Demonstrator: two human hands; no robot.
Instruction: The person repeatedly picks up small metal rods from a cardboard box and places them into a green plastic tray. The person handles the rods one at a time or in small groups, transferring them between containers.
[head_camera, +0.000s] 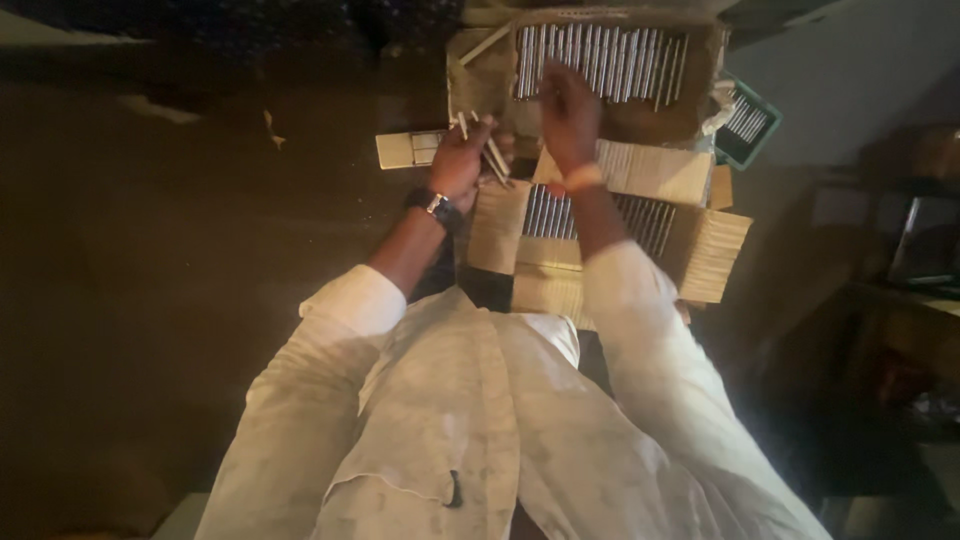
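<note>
Two hands work above a cluster of cardboard boxes, seen from a head-worn camera looking down past a white garment (450, 420) with long sleeves. Nearest the body, a flat open box (640, 235) holds a row of slim metallic sticks laid side by side, so that each lies parallel and is easy to lift singly. Above it rests a pale stack of folded card (655, 170), placed between the near and far boxes. The left hand (462, 160), with a wristwatch (436, 205) at the wrist, is closed in a loose fist around a small bundle of pale sticks (490, 150), which fan out past the fingers; gathering them this way keeps them together, it seems. The right hand (570, 115), wearing an orange wristband (582, 178), reaches over the far box (600, 65) with fingers curled downward onto its row of sticks; whether it pinches one cannot be told. Beyond, at the right, a green tray (748, 125) holds more sticks. Dim surroundings hide the floor's detail.
</note>
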